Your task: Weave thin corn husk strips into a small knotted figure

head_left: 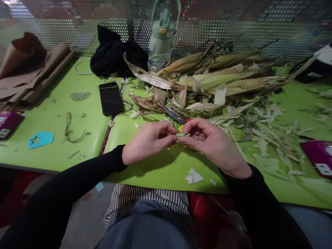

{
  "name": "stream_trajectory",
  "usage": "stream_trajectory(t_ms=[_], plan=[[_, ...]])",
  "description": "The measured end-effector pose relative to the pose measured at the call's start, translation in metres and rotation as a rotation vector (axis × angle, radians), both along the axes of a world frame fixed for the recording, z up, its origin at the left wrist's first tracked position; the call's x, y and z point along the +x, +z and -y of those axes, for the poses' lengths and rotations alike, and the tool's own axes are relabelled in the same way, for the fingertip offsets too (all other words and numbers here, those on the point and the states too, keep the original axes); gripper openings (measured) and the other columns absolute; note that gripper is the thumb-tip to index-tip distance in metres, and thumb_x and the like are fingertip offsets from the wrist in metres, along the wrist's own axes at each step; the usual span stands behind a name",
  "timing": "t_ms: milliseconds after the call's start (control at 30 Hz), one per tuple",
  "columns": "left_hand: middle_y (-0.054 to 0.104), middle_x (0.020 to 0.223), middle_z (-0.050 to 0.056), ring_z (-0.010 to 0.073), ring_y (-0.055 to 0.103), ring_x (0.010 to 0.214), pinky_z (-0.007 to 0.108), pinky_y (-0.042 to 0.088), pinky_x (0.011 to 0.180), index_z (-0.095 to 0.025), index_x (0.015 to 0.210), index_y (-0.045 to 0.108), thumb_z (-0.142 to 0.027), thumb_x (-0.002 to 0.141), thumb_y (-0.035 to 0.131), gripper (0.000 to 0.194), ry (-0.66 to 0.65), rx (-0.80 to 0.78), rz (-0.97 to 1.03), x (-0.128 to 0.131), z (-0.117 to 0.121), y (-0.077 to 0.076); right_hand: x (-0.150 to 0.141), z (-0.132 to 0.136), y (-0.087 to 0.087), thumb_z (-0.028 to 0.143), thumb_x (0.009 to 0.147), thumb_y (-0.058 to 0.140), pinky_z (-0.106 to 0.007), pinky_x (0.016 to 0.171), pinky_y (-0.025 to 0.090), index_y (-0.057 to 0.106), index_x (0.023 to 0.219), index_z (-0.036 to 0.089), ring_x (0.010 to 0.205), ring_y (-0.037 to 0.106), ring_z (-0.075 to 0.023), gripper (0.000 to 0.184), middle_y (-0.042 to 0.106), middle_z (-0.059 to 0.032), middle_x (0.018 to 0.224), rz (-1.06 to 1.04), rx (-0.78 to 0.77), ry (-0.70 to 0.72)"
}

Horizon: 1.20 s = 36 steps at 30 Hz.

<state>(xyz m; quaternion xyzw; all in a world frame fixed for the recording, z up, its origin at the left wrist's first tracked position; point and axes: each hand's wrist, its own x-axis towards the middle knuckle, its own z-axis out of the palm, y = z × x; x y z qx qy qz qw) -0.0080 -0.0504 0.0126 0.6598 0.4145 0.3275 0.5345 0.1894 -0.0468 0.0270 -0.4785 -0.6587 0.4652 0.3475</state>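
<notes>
While both hands pinch a husk strip [182, 135], left hand [149, 141] and right hand [211, 143] curled closed, a nearly empty water bottle [162, 38] stands at twelve o'clock.

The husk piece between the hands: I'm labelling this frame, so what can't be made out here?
- Head view: husk piece, mostly hidden by the fingertips of left hand and right hand.
- Scissors: handles hidden behind the hands.
- Purple pack: cut off by the right edge.

Corn pile [228, 74] sits at the back right of the table [160, 169], bottle [162, 38] and bag [114, 52] behind it to the left, phone [111, 98] in front of the bag, scissors [174, 114] right of the phone.
</notes>
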Motion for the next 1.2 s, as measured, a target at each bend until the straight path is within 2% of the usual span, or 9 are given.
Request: stream_trajectory(t_ms=[133, 300, 467, 700, 800, 933, 1000, 1100, 1200], plan=[[0.071, 0.076, 0.004, 0.0108, 0.063, 0.065, 0.022, 0.047, 0.061, -0.015, 0.083, 0.058, -0.027, 0.09, 0.057, 0.014, 0.029, 0.087, -0.105, -0.001, 0.001, 0.005, 0.001, -0.001, -0.001, 0.047, 0.078, 0.078, -0.028, 0.062, 0.055, 0.066, 0.087, 0.022, 0.065, 0.061, -0.0135, 0.029, 0.067, -0.0009, 0.08, -0.018, 0.045, -0.025], [0.072, 0.078, 0.004, 0.0106, 0.061, 0.064, 0.022, 0.045, 0.059, -0.016, 0.083, 0.055, -0.028, 0.09, 0.057, 0.014, 0.026, 0.055, -0.113, -0.001, 0.002, 0.009, 0.0, 0.002, -0.001, 0.038, 0.085, 0.072, -0.029, 0.065, 0.05, 0.068, 0.084, 0.023, 0.071, 0.06, -0.0153, 0.016, 0.067, -0.0014, 0.08, 0.094, 0.205, -0.066], [0.071, 0.081, 0.003, 0.0108, 0.06, 0.066, 0.023, 0.045, 0.061, -0.017, 0.082, 0.052, -0.022, 0.088, 0.056, 0.009, -0.014, 0.034, -0.128, -0.003, 0.001, 0.013, 0.0, 0.004, 0.001, 0.041, 0.085, 0.071, -0.025, 0.052, 0.041, 0.064, 0.086, 0.022, 0.059, 0.049, -0.0112, 0.02, 0.059, 0.001, 0.074, 0.043, 0.087, -0.067], [0.065, 0.079, 0.001, 0.0102, 0.056, 0.069, 0.022, 0.043, 0.062, -0.017, 0.08, 0.053, -0.021, 0.089, 0.057, 0.011, -0.078, 0.038, -0.108, -0.007, -0.003, 0.009, 0.003, 0.003, 0.001, 0.041, 0.085, 0.071, -0.023, 0.052, 0.041, 0.063, 0.085, 0.021, 0.058, 0.048, -0.0104, 0.021, 0.058, 0.0019, 0.073, 0.034, 0.04, -0.07], [0.063, 0.082, 0.0, 0.0092, 0.056, 0.07, 0.022, 0.043, 0.064, -0.015, 0.092, 0.057, -0.022, 0.088, 0.06, 0.009, -0.086, 0.025, -0.061, -0.008, -0.004, 0.01, 0.003, 0.002, 0.002, 0.04, 0.085, 0.071, -0.023, 0.054, 0.041, 0.064, 0.085, 0.021, 0.061, 0.05, -0.0107, 0.02, 0.06, 0.0011, 0.075, 0.069, 0.046, -0.036], [0.067, 0.079, 0.0, 0.0103, 0.06, 0.068, 0.023, 0.046, 0.064, -0.015, 0.119, 0.056, -0.029, 0.09, 0.063, 0.033, -0.16, -0.095, -0.021, -0.009, -0.006, 0.012, 0.0, 0.002, 0.002, 0.04, 0.086, 0.07, -0.025, 0.055, 0.041, 0.066, 0.082, 0.02, 0.062, 0.051, -0.0116, 0.021, 0.061, 0.0005, 0.073, 0.129, 0.014, 0.069], [0.068, 0.075, 0.0, 0.0099, 0.062, 0.065, 0.024, 0.049, 0.065, -0.014, 0.115, 0.058, -0.033, 0.09, 0.065, 0.033, -0.2, -0.222, 0.027, -0.009, -0.009, 0.01, -0.002, 0.003, 0.0, 0.039, 0.086, 0.069, -0.025, 0.056, 0.041, 0.066, 0.082, 0.02, 0.062, 0.052, -0.0118, 0.02, 0.062, 0.0005, 0.073, 0.142, 0.033, 0.064], [0.07, 0.075, 0.001, 0.0085, 0.066, 0.065, 0.024, 0.054, 0.069, -0.013, 0.1, 0.059, -0.033, 0.085, 0.073, 0.029, -0.201, -0.432, 0.177, -0.009, -0.013, 0.005, -0.006, 0.005, -0.005, 0.033, 0.087, 0.068, -0.025, 0.058, 0.043, 0.066, 0.083, 0.02, 0.064, 0.054, -0.0116, 0.013, 0.064, 0.0007, 0.074, 0.13, 0.132, -0.003], [0.072, 0.077, 0.002, 0.0081, 0.068, 0.067, 0.023, 0.055, 0.069, -0.012, 0.097, 0.06, -0.031, 0.082, 0.077, 0.03, -0.225, -0.537, 0.237, -0.009, -0.015, 0.003, -0.009, 0.008, -0.013, 0.028, 0.086, 0.07, -0.024, 0.059, 0.044, 0.065, 0.085, 0.022, 0.065, 0.056, -0.0112, 0.008, 0.065, 0.0018, 0.076, 0.085, 0.242, -0.054]])
